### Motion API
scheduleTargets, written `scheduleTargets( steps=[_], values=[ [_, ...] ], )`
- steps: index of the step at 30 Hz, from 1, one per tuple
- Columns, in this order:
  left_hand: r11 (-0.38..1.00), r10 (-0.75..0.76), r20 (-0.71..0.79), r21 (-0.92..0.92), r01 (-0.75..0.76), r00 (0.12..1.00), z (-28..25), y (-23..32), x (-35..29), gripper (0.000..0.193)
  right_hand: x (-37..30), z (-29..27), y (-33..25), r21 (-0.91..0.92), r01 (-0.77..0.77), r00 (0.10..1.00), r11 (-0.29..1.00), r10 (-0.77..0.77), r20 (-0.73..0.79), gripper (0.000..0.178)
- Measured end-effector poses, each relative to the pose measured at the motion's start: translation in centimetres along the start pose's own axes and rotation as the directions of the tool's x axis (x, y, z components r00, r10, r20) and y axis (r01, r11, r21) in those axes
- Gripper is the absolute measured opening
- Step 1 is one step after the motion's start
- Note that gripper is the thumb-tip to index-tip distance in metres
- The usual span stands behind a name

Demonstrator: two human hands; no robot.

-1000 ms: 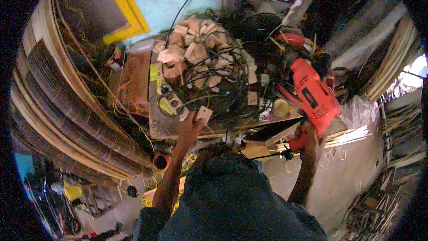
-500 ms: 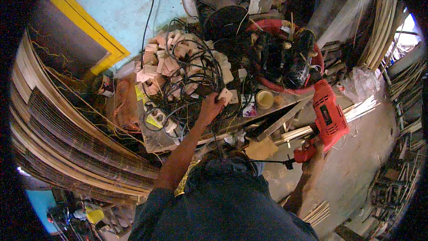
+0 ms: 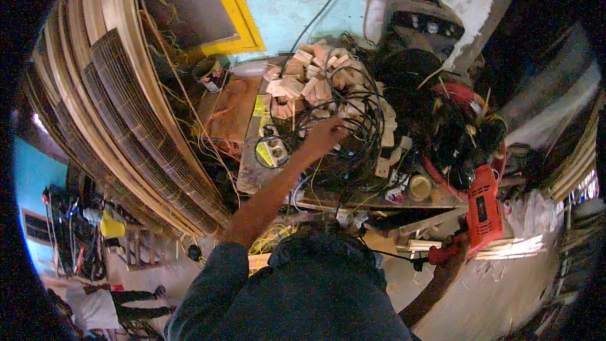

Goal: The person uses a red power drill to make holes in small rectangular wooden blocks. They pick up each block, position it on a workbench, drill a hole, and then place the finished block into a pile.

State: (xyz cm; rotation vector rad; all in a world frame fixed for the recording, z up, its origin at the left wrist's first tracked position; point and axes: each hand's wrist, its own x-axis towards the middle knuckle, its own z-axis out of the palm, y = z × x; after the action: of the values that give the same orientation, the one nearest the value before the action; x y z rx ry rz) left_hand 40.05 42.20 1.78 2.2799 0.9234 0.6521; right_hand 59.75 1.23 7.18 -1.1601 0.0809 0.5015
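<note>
My left hand [image 3: 327, 134] reaches over the bench onto a tangle of black cable [image 3: 363, 104]. Its fingers are smeared and partly lost among the loops, so whether they grip anything cannot be told. Under and behind the cable is a heap of small cut wooden blocks [image 3: 304, 85]. One block with holes [image 3: 382, 167] lies to the right of this hand. Out to the right, my right hand [image 3: 449, 260] is closed around the handle of a red power drill [image 3: 485, 210]. The drill's body points up and away from me, and its dark cord runs left toward my waist.
A white socket strip [image 3: 274, 149] sits at the bench's left. A round yellowish tub [image 3: 420, 187] stands near its front edge, with a red-rimmed container [image 3: 435, 173] of dark items beyond. Rolled slatted mats [image 3: 136, 98] lean at left. Another person [image 3: 95, 306] is at lower left.
My left hand has left the holed wooden block and moved left onto the cables. The view has swung left; the right hand still holds the drill.
</note>
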Motion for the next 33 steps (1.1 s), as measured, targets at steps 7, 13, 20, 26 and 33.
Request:
scheduleTargets(
  steps=[7,13,20,26,33],
  values=[
    [0.983,0.024,-0.410,0.177,0.054,0.912,-9.2,-8.0,2.0,0.029,-0.3,6.1,-0.3,-0.140,0.084,0.996,0.987,-0.080,0.028,0.024],
    [0.853,-0.052,-0.270,0.488,0.183,0.961,-5.2,-6.2,7.2,0.039,1.0,6.6,2.1,-0.059,0.055,0.995,0.997,-0.049,0.089,0.025],
    [0.795,0.178,-0.162,0.605,-0.045,0.971,-4.5,-12.1,8.7,0.034,0.2,7.0,3.8,-0.166,0.138,0.989,0.976,-0.144,-0.022,0.033],
    [0.916,0.360,-0.216,0.266,-0.300,0.908,-3.0,-2.8,4.1,0.025,-0.1,8.1,1.7,-0.099,0.079,0.979,0.992,-0.058,0.194,0.039],
    [0.976,0.108,-0.198,-0.166,-0.142,0.974,-2.1,9.8,-1.7,0.027,0.0,7.9,1.9,-0.210,0.146,0.989,0.967,-0.150,-0.002,0.042]
  ],
)
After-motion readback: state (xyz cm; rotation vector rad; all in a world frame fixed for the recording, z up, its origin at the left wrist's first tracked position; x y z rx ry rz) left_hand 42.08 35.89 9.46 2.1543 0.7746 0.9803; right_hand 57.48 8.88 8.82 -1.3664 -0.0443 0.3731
